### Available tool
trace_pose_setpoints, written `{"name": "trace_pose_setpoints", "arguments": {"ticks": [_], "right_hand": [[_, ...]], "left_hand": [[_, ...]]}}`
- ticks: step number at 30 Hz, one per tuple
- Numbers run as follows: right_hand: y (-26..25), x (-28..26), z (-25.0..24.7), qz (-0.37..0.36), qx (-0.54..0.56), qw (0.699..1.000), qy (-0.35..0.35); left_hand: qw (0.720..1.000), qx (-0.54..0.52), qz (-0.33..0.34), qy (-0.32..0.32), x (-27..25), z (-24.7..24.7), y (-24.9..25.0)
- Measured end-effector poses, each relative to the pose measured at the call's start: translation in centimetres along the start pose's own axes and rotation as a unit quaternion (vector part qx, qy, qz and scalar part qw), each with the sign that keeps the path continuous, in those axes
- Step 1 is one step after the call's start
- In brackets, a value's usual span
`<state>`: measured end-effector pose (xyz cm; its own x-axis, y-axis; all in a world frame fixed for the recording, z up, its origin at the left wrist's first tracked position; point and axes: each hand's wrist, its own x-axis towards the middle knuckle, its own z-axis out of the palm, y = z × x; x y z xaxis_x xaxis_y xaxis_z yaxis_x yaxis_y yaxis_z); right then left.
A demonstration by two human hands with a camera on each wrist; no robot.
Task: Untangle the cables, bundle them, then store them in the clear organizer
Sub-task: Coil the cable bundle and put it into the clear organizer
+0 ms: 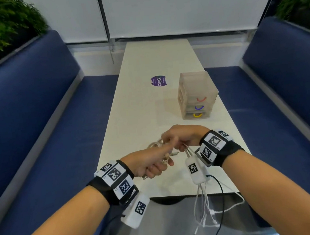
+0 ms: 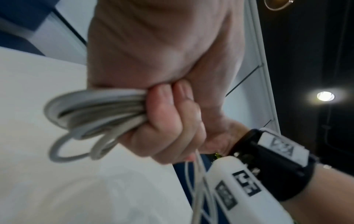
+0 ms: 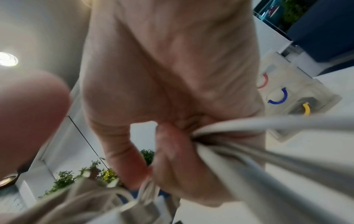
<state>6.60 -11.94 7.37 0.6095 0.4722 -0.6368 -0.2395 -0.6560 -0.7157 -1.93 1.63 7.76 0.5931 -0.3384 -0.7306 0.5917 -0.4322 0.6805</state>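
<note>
Left hand (image 2: 172, 121) grips coiled cables (image 2: 91, 112), wrist-view only.

Your arms are bare to the wrists, each wearing a black wrist strap (image 1: 228, 152) ringed with white blocks printed in black square-code markers. Under your left wrist hangs a white camera pod (image 1: 135, 211) with its own marker (the right one (image 1: 196, 170) matches). A thin black cable (image 1: 221, 202) trails from the right pod, another from the left.
</note>
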Motion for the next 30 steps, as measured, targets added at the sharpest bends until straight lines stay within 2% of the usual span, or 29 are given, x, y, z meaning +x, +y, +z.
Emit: {"name": "trace_pose_setpoints", "arguments": {"ticks": [2,6,8,11,16,19,23,26,30], "right_hand": [[-0.7,-0.5,-0.3,0.002,0.059,0.998,0.000],[-1.4,-0.2,-0.2,-0.029,0.005,0.992,0.126],[-1.6,-0.3,-0.3,-0.062,0.024,0.985,0.156],[-2.0,-1.5,0.0,-0.115,0.043,0.977,0.173],[-1.9,-2.9,0.6,-0.161,-0.034,0.955,0.246],[-1.6,-3.6,1.5,-0.174,0.005,0.962,0.211],[-0.2,-3.7,2.6,-0.177,0.077,0.971,0.139],[1.2,-3.3,3.0,-0.212,0.078,0.972,0.066],[3.1,-2.8,2.7,-0.233,0.100,0.967,-0.015]], "left_hand": [[0.999,-0.026,0.010,0.022,0.5,-0.4,0.1],[0.998,-0.035,0.022,0.057,1.4,-0.2,0.6],[0.994,-0.072,0.036,0.072,1.7,0.1,1.1],[0.979,-0.147,0.075,0.119,2.0,0.1,2.1],[0.945,-0.216,0.139,0.200,3.0,-0.4,3.7],[0.913,-0.295,0.162,0.232,3.0,-1.2,4.2],[0.842,-0.402,0.200,0.301,2.2,-3.2,5.2],[0.802,-0.470,0.242,0.279,0.9,-4.4,6.2],[0.773,-0.521,0.290,0.215,-0.3,-5.6,7.1]]}}
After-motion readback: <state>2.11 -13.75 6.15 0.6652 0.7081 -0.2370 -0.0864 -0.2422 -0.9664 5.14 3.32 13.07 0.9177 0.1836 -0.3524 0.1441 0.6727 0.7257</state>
